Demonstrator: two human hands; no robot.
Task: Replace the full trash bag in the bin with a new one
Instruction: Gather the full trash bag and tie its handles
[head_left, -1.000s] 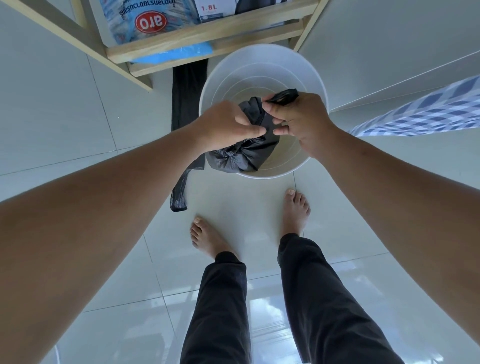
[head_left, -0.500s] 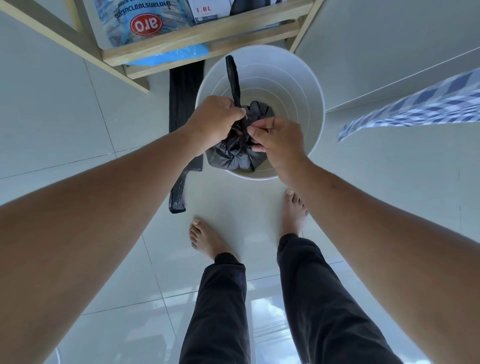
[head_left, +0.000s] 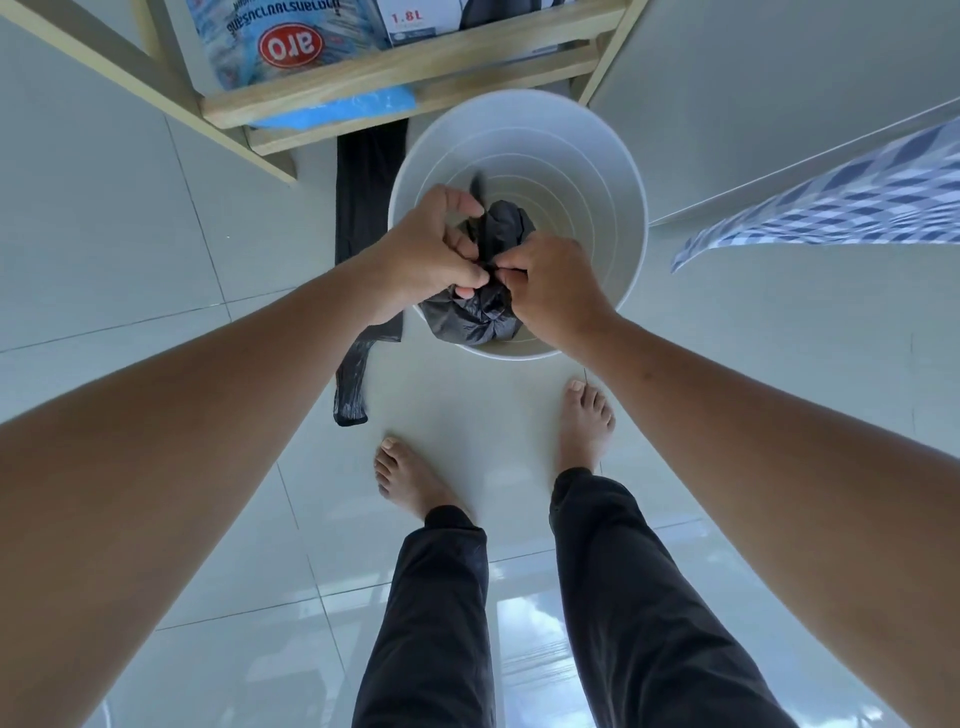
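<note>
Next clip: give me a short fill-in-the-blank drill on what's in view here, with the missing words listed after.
1. Both hands, left hand and right hand, grip a bunched ____ trash bag.
2. The bag is held over a round ____ bin.
3. A second flat black bag lies on the tiled ____ beside the bin.
4. The person's feet are ____.

Missing words: black; white; floor; bare

A pale wooden shelf rack stands at the top of the view on a glossy white tiled floor. On its lower shelf sit a blue plastic package with a red oval logo and a white carton marked 1.8L. At the right edge hangs a blue-and-white checked cloth. Two bare feet and dark trouser legs fill the lower middle.
</note>
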